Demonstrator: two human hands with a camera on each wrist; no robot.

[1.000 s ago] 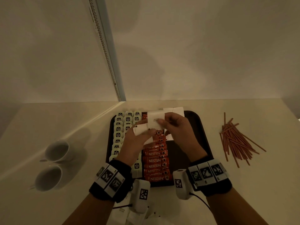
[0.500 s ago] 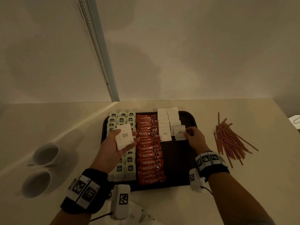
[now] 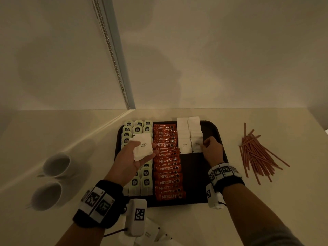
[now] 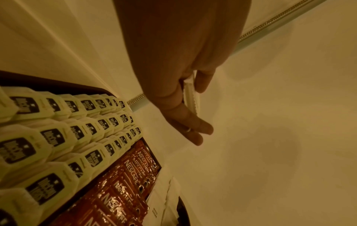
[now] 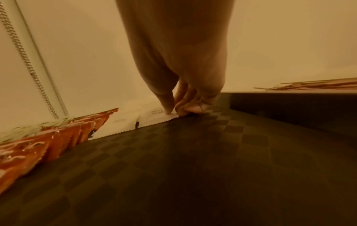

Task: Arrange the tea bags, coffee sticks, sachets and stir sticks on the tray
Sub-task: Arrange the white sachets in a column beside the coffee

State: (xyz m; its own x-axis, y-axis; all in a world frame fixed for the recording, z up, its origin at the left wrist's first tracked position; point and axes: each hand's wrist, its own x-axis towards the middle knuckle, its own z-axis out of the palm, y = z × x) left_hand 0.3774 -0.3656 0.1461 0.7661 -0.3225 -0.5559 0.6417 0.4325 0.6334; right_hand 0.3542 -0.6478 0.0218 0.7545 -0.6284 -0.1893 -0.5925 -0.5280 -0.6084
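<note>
A dark tray point(image 3: 218, 128) holds rows of green tea bags point(image 3: 137, 129), a column of red Nescafe coffee sticks point(image 3: 167, 168) and two columns of white sugar sachets point(image 3: 183, 129). My left hand point(image 3: 134, 157) hovers palm up over the tea bags and holds a small stack of white sachets point(image 3: 142, 147) between thumb and fingers; their edges show in the left wrist view point(image 4: 190, 97). My right hand point(image 3: 212, 150) pinches the right edge of the nearest sachet point(image 3: 196, 145) of the right column, which lies flat on the tray point(image 5: 158, 117). Red stir sticks point(image 3: 255, 151) lie in a loose pile on the counter, right of the tray.
Two white cups point(image 3: 55, 164) point(image 3: 46, 195) stand on the counter to the left. More white sachets point(image 3: 152, 233) lie at the counter's near edge below the left wrist. A wall with a blind's bead chain point(image 3: 113, 57) rises just behind the tray. The tray's near right part point(image 5: 212, 160) is bare.
The hands, together over the tray a second ago, have parted. The right hand carried one sachet down onto the right column; the left hand drew back left with the stack.
</note>
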